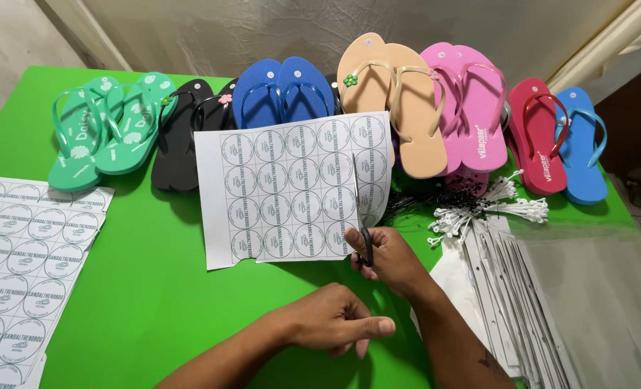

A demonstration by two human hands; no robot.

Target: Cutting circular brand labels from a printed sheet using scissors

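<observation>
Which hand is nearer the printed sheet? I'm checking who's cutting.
Right. The right hand works scissors in the printed sheet; the left hand hovers below, apart.

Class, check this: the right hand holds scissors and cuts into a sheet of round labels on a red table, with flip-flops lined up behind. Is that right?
Not quite. The table is green, not red, as the head view shows. The rest holds: the right hand holds scissors cutting the sheet, with flip-flops behind.
</observation>
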